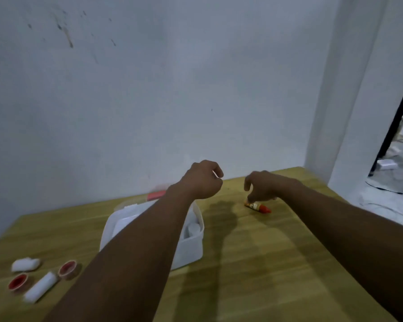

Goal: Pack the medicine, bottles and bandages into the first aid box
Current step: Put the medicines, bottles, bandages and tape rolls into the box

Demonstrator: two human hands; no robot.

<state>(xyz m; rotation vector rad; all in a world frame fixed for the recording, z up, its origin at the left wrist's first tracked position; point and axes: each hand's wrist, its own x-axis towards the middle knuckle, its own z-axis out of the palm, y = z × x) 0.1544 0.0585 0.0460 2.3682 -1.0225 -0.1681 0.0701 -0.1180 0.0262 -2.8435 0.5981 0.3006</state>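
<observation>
The white first aid box [191, 249] stands open on the wooden table [254, 263], white items inside; my left forearm hides much of it. My left hand [201, 180] hovers above the box's far end, fingers loosely curled, holding nothing. To the right, my right hand [262, 185] pinches the end of a small yellow tube with a red cap [258, 206] lying on the table. At the front left lie a white bandage roll [41, 287], a cotton wad [25, 264] and two red tape rolls [18, 282] [68, 269].
A red-and-clear lid part [156, 195] shows behind the box by the grey wall. The table's right edge [349, 205] drops to a floor with cables and a dark stand leg [391, 131].
</observation>
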